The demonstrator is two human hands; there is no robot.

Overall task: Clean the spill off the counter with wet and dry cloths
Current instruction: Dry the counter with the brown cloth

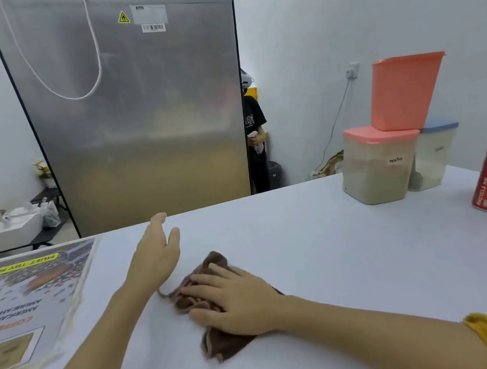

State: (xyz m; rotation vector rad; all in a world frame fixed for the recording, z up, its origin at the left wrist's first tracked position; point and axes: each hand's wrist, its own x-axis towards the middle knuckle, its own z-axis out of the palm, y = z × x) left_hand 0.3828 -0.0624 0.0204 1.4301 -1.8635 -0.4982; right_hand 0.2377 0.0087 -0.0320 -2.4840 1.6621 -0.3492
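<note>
Near the front edge of the worktop, about the middle, a brown cloth is lying all bunched up. The right hand is pressing down on it, with its fingers spread flat over the folds, not curled around them. This looks like the wiping step, though no spill is showing on the white top, and I cannot tell if the cloth is wet or dry. Next, the hand probably needs to push the cloth across the spot while pressing down. The right arm is reaching in from the front right corner. The left hand is hovering just beside the cloth, toward the back edge, fingers loose and holding nothing. A menu sheet is lying along the left edge.
</note>
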